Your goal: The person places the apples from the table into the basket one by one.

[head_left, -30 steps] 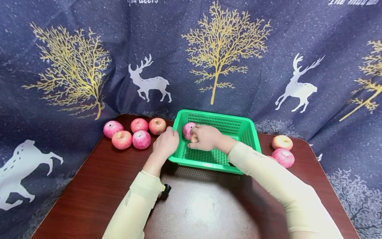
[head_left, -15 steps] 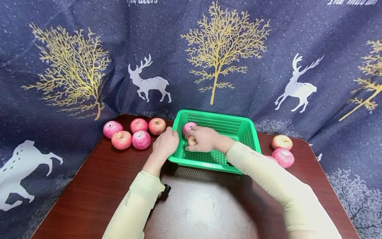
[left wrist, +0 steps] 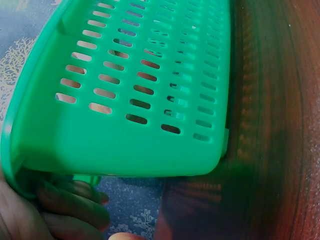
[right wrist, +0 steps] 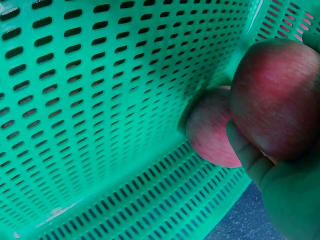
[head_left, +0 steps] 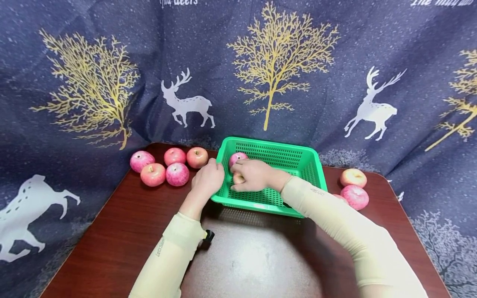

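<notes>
My left hand (head_left: 208, 178) grips the left rim of a green plastic basket (head_left: 311, 169). In the left wrist view its curled fingers (left wrist: 75, 210) lie under the rim, below the slotted wall. My right hand (head_left: 255, 175) is inside the basket near its left end, holding a red-yellow apple (head_left: 238, 178). The right wrist view shows the thumb (right wrist: 247, 155) against this held apple (right wrist: 280, 95). Behind it in the head view, another pink apple (head_left: 237, 157) lies in the basket's back left corner. The palm side of my right hand is mostly hidden from above.
Several apples (head_left: 177, 174) stand on the brown table (head_left: 108, 236) left of the basket. To its right are a yellowish apple (head_left: 353, 178), a pink apple (head_left: 355, 197) and another partly behind my right sleeve (head_left: 335, 223). A patterned blue cloth (head_left: 208, 49) hangs behind.
My right hand has moved slightly left and toward the basket's front, with the apple still held. More of the pink apple's front is covered less by the fingers. My left hand stays on the rim.
</notes>
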{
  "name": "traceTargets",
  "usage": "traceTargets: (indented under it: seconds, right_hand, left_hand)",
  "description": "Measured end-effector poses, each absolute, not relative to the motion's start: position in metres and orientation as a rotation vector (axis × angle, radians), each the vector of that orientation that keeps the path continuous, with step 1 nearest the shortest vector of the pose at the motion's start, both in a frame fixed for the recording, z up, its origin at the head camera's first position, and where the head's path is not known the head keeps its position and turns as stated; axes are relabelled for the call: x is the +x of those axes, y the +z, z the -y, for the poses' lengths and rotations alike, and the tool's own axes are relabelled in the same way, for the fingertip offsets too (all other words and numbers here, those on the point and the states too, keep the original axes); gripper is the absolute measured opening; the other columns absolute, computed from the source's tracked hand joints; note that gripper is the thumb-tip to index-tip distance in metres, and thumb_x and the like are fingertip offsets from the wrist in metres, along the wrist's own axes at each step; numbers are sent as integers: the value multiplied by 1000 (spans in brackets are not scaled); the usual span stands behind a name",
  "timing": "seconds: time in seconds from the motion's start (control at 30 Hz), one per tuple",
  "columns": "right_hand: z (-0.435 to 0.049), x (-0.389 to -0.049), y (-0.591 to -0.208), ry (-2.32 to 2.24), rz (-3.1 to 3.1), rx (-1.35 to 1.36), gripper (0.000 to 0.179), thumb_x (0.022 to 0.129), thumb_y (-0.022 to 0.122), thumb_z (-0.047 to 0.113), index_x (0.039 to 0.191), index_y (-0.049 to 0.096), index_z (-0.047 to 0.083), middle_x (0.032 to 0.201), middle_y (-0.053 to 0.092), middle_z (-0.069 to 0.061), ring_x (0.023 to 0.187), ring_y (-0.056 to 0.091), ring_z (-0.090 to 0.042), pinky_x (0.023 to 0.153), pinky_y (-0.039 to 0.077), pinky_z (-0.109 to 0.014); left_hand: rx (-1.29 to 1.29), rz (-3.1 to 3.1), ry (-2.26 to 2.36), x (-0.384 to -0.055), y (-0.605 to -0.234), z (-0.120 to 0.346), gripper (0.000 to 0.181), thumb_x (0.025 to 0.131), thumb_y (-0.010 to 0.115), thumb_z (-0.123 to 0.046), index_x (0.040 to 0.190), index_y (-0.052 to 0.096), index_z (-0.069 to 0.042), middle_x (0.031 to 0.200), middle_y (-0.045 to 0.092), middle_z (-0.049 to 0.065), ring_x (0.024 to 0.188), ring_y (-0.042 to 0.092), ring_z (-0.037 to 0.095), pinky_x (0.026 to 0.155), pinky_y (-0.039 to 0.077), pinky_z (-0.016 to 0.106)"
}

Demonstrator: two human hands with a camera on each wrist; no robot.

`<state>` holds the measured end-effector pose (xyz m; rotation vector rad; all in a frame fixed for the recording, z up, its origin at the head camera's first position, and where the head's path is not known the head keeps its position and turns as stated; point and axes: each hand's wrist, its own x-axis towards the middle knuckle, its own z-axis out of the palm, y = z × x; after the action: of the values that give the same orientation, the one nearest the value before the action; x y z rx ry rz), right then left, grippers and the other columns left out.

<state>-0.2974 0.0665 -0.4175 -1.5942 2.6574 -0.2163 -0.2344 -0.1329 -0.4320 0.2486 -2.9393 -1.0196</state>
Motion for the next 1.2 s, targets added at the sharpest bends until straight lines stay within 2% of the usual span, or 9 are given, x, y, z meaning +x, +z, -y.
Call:
traceTargets:
  seconds: [0.1, 0.33, 0.57, 0.73, 1.03, 1.2]
  right_hand:
    - [-65, -296, -417, -211, -2647, -1627, 53, 98, 80, 49, 127, 71, 5, 122, 68, -7, 99, 63, -20, 92, 58, -42]
    - [-61, -296, -417, -200, -2613, -1685, 41, 97, 83, 46, 109, 65, 11, 104, 60, -1, 86, 55, -16, 77, 53, -37]
    - [-56, -298, -425, -154, -2561, -1788, 41, 97, 84, 46, 102, 61, 11, 98, 56, -1, 83, 52, -16, 78, 53, -36]
    - [-52, -297, -430, -77, -2549, -1845, 47, 98, 83, 48, 110, 62, 8, 106, 61, -4, 94, 59, -19, 91, 56, -39]
    - [-45, -295, -433, -79, -2542, -1901, 63, 98, 84, 47, 129, 59, -2, 115, 62, -10, 113, 65, -26, 114, 49, -41]
    - [-42, -296, -436, -79, -2532, -1912, 71, 98, 85, 47, 136, 56, -5, 121, 65, -11, 121, 66, -27, 117, 47, -39]
  left_hand:
    - [249, 2945, -1018, -235, -432, 134, 48, 116, 34, -41, 131, 60, -4, 128, 73, 25, 118, 71, 50, 93, 54, 68]
    - [245, 2951, -1016, -235, -430, 133, 46, 117, 35, -40, 130, 60, -4, 128, 73, 25, 118, 71, 50, 93, 54, 68]
    - [251, 2949, -1021, -234, -430, 132, 47, 117, 34, -41, 129, 60, -5, 127, 73, 24, 117, 71, 49, 92, 54, 68]
    - [255, 2945, -1021, -233, -430, 132, 47, 116, 35, -40, 131, 61, -4, 129, 73, 24, 119, 70, 50, 94, 54, 69]
    - [261, 2945, -1005, -233, -429, 132, 46, 116, 34, -40, 128, 60, -4, 129, 73, 24, 119, 71, 50, 94, 54, 69]
    - [260, 2944, -1014, -232, -429, 132, 46, 116, 34, -41, 126, 60, -4, 126, 73, 24, 119, 71, 50, 94, 54, 69]
